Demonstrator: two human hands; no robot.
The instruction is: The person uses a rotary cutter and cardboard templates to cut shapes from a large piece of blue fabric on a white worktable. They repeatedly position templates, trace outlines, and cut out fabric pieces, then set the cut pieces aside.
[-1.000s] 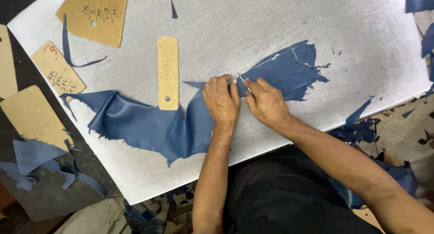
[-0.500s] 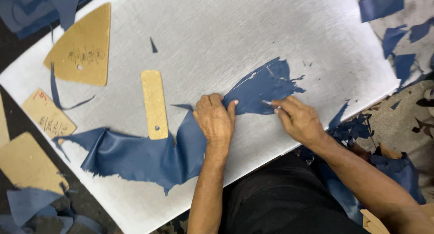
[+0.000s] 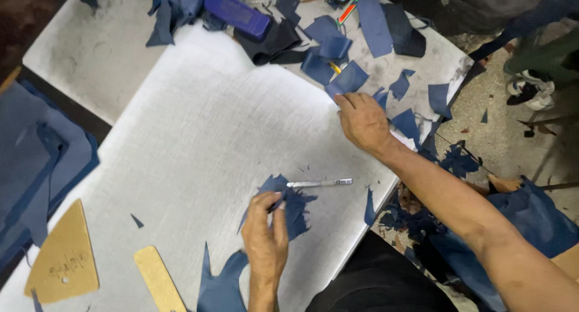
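Pressing down on a ragged piece of blue leather (image 3: 288, 204), the left hand (image 3: 265, 239) lies flat near the front edge of the white cutting board (image 3: 199, 137), fingertips spread on the material rather than closed around it. The right hand (image 3: 363, 120) reaches far out to the board's right edge, fingers curled loosely over a small blue offcut (image 3: 347, 79); whether it actually pinches the scrap cannot be told. Between the two hands, just beside the leather piece, a slim metal knife (image 3: 319, 183) lies released on the board, touched by neither hand. At the lower left sit two tan cardboard templates: a triangular one with handwriting on it (image 3: 63, 258) and a long rounded strip (image 3: 160, 280) with a small hole near one end. At the top, a dark blue rectangular box (image 3: 237, 13) rests among heaped blue cuttings (image 3: 181, 4), with a black fold of material just beside it. More blue offcuts (image 3: 395, 65) litter the grey table (image 3: 90, 53) beyond the board, crowding the spot where the right hand works, and further scraps (image 3: 458, 162) lie on the floor at the right. A larger run of blue leather (image 3: 220, 288) extends off the bottom edge beside the left wrist.
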